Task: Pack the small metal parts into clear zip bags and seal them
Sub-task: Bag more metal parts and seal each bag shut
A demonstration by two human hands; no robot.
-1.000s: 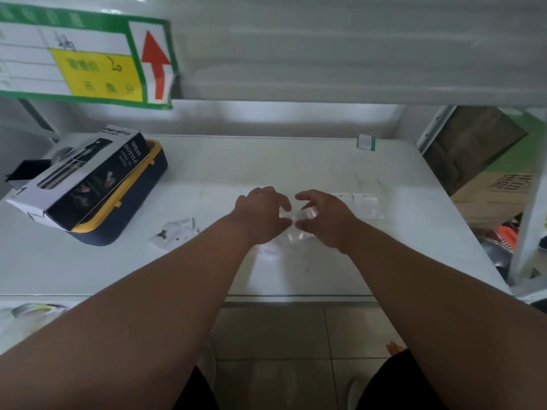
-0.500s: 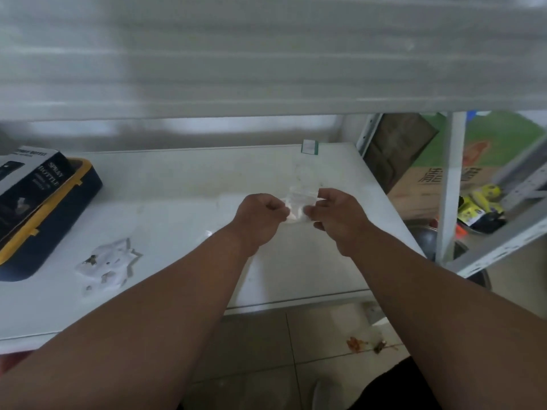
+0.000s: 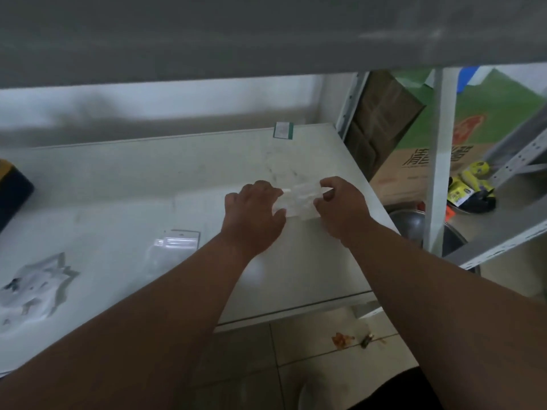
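Note:
A clear zip bag [image 3: 300, 199] is held between my two hands over the right part of the white table [image 3: 124, 184]. My left hand [image 3: 253, 214] pinches its left edge and my right hand [image 3: 340, 205] pinches its right edge, fingers curled. Whether metal parts are inside this bag is too blurred to tell. Another clear zip bag [image 3: 174, 245] lies flat on the table left of my left forearm. A heap of filled bags with dark small parts [image 3: 35, 287] lies at the table's left front.
A dark blue case with a yellow rim [image 3: 11, 190] pokes in at the left edge. A shelf board [image 3: 266, 34] hangs low overhead. To the right stand a white shelf post [image 3: 438, 161], cardboard boxes [image 3: 414, 170] and a metal bowl [image 3: 414, 223]. Tiled floor lies below.
The view has swung to the right and down. My hands have moved apart along the bag's top, stretching it between them. A second empty bag is now visible on the table.

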